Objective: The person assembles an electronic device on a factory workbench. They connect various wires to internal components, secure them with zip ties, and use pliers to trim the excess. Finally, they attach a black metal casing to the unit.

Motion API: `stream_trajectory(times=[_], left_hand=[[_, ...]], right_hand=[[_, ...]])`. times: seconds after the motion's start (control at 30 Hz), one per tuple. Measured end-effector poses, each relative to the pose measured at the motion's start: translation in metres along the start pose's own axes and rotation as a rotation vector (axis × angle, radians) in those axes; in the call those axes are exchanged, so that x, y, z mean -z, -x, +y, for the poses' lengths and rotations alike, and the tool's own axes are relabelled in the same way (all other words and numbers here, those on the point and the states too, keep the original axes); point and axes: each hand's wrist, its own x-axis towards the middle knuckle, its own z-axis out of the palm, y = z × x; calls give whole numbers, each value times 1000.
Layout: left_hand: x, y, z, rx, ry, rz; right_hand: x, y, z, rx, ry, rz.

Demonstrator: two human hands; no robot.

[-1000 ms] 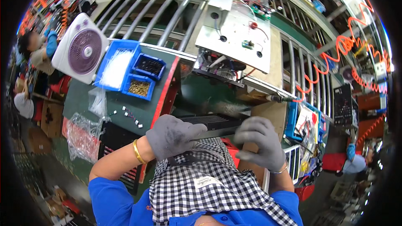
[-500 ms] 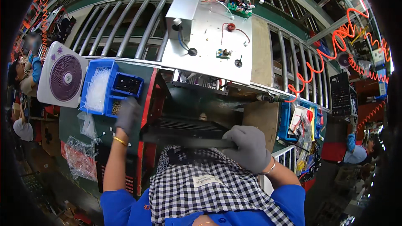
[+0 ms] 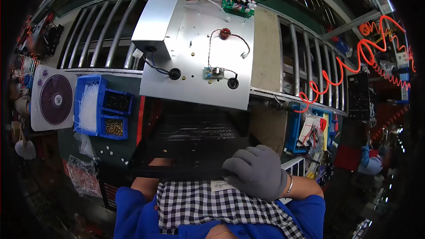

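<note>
While the gloved right hand (image 3: 258,171) lies curled over the near right corner of the black panel (image 3: 190,139), gripping it, the left hand is hidden beneath that panel, state indeterminable. Panel's long axis runs left-right along the desk's (image 3: 66,144) near edge.

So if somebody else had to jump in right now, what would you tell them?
Right hand: in a grey glove, resting on the near right corner of the black slotted panel.
Left hand: hidden under that panel; only the forearm shows.
The panel lies flat on the bench, just below the silver metal chassis with its wiring and small boards.
Blue bins of small parts sit to the left, beside a white fan.
Done: panel is in front of the person.
Left: cannot tell from this view.
</note>
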Motion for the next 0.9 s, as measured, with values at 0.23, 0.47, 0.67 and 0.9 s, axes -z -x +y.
stream_trajectory(times=[0.23, 0.47, 0.67, 0.9], left_hand=[[46, 34, 42, -33, -168, -133], [77, -4, 52, -61, -249, -250], [76, -38, 48, -114, -240, -287], [73, -67, 57, -133, -259, -312]], right_hand=[[2, -24, -17, -50, -2, -7], [7, -40, -25, -150, 121, 33], [25, -68, -16, -122, 240, 52], [50, -102, 23, -135, 196, 166]])
